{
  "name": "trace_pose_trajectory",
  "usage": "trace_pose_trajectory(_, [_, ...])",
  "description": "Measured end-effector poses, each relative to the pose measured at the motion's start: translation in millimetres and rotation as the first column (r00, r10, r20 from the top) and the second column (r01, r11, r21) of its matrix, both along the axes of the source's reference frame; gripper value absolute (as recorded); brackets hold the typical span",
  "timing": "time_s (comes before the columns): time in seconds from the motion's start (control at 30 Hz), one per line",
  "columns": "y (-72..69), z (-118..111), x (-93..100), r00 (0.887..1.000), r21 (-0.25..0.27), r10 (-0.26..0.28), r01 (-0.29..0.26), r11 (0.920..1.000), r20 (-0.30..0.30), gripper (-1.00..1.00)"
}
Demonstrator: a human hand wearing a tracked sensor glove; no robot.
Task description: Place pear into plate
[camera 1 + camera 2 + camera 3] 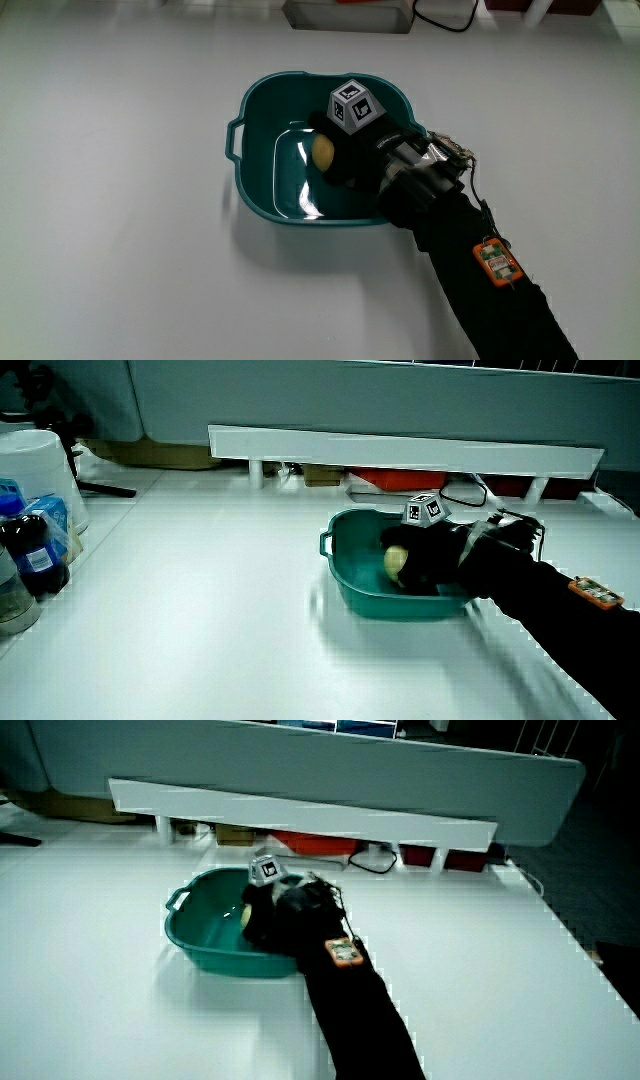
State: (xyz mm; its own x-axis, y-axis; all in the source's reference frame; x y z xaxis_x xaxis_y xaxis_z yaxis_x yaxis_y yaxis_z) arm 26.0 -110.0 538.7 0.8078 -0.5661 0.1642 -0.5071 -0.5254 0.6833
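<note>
A teal basin-shaped plate (258,190) with small handles stands on the white table, seen also in both side views (345,585) (195,942). The gloved hand (350,150) reaches down inside it, its patterned cube (353,105) on top. Its fingers are curled around a yellowish pear (323,152), which sits low in the plate near the bottom. The pear (397,563) shows in a side view against the black glove, and only as a sliver (246,916) where the hand covers most of it. The forearm (480,270) crosses the plate's rim toward the person.
A low white partition (400,448) runs along the table's edge farthest from the person, with a black cable (445,20) and a grey box (348,14) near it. A white bucket (40,470) and bottles (30,555) stand at the table's side edge.
</note>
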Motion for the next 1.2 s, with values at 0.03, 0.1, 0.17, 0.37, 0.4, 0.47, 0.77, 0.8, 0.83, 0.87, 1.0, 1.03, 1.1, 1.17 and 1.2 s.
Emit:
trace_pose_trajectory(0.03, [-0.1,0.8,-0.9,1.0,-0.021,-0.008,0.008,0.9997,0.011,0.0])
trace_pose_trajectory(0.1, [-0.3,2.8,0.9,1.0,-0.03,-0.002,0.002,0.9995,0.008,0.0])
trace_pose_trajectory(0.17, [-0.6,2.6,2.6,1.0,-0.024,0.003,-0.003,0.9997,0.01,0.0])
trace_pose_trajectory(0.37, [1.7,4.2,1.8,1.0,-0.03,-0.006,0.006,0.9995,0.005,0.0])
trace_pose_trajectory(0.4, [2.0,3.4,2.3,1.0,-0.031,-0.003,0.003,0.9995,0.005,-0.04])
trace_pose_trajectory(0.47, [2.5,2.6,3.3,1.0,-0.017,-0.002,0.002,0.9999,0.012,-0.13])
trace_pose_trajectory(0.77, [4.9,6.0,9.4,0.999,0.018,-0.018,0.019,0.9997,-0.034,-0.52])
trace_pose_trajectory(0.8, [4.4,6.5,11.2,0.999,0.006,-0.016,0.016,0.9998,-0.043,-0.57])
trace_pose_trajectory(0.83, [4.0,5.2,13.4,0.999,0.018,-0.009,0.009,0.9998,-0.034,-0.61])
trace_pose_trajectory(0.87, [3.6,3.8,15.5,1.0,0.021,-0.004,0.004,0.9998,-0.028,-0.65])
trace_pose_trajectory(1.0, [2.8,-3.9,22.5,1.0,0.031,0.009,-0.009,0.9995,-0.004,-0.83])
trace_pose_trajectory(1.03, [2.2,-2.8,24.8,1.0,0.018,0.009,-0.009,0.9998,0.001,-0.87])
trace_pose_trajectory(1.1, [1.6,-7.9,29.3,0.999,0.019,0.018,-0.019,0.9996,0.027,-0.96])
trace_pose_trajectory(1.17, [0.7,-11.8,34.4,0.999,0.032,0.029,-0.031,0.999,0.044,-1.0])
trace_pose_trajectory(1.2, [0.3,-13.5,37.9,0.998,0.043,0.038,-0.04,0.9983,0.039,-1.0])
